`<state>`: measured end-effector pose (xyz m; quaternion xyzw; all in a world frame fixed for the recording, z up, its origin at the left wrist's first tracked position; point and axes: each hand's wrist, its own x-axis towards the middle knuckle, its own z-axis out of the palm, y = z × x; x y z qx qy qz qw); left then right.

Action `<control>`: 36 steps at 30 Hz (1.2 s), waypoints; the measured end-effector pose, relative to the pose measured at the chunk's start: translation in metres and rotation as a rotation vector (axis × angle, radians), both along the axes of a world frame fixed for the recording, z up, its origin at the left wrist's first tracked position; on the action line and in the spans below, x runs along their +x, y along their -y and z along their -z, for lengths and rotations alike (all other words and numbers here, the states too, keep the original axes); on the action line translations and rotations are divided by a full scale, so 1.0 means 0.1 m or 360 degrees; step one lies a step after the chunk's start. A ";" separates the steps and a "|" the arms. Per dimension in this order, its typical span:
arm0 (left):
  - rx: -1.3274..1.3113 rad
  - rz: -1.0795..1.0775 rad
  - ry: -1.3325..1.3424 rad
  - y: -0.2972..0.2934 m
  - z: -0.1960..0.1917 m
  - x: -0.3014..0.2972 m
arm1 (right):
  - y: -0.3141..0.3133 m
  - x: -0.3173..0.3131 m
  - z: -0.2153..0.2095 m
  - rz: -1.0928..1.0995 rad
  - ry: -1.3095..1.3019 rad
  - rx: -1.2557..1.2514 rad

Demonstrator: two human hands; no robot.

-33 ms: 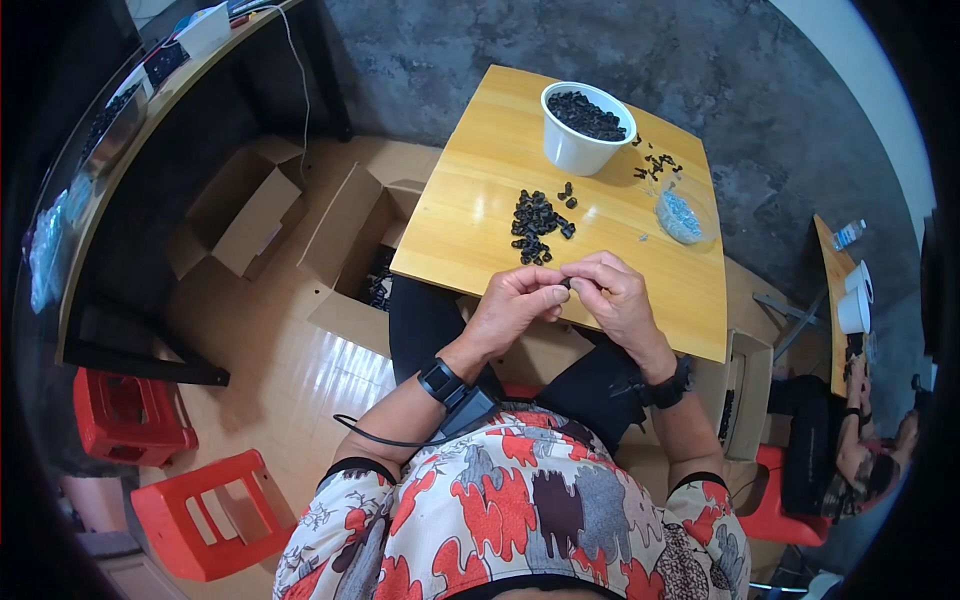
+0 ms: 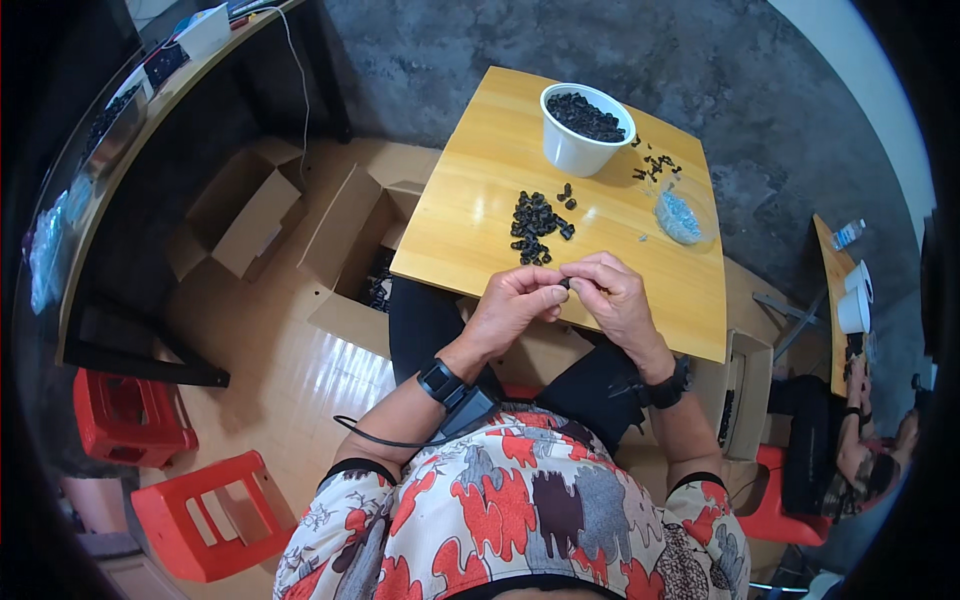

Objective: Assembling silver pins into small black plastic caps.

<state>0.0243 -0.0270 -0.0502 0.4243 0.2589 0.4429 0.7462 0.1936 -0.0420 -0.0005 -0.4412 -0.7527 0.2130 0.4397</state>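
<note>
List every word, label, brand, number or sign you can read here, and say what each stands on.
Nothing is legible.
Plastic bottle, far right: printing too small to read.
Open cardboard box at left: pale patch, perhaps a label, too blurred to read.
White bucket, held black piece: no lettering visible.

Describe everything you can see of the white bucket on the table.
The white bucket is round, tapering from a wide rim to a narrower base, and looks like smooth plastic. It stands upright with no lid on, filled nearly to the rim with small black parts. It rests on the yellow table near the far edge, beyond a loose black pile. Neither the left hand nor the right hand touches it.
</note>
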 end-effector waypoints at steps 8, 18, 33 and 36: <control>-0.0041 0.0022 0.0043 0.02 -0.02 -0.02 | 0.05 0.00 -0.02 -0.0015 -0.0022 -0.0054; 0.0076 -0.0021 -0.0049 0.07 -0.12 -0.03 | 0.11 -0.03 -0.06 0.0036 -0.0029 -0.0005; 0.0071 -0.0013 -0.0009 0.11 -0.18 -0.02 | 0.13 -0.01 -0.15 -0.0032 -0.0038 -0.0013; 0.0081 -0.0040 -0.0012 0.12 -0.16 0.00 | 0.15 -0.05 -0.09 0.0056 0.0052 0.0128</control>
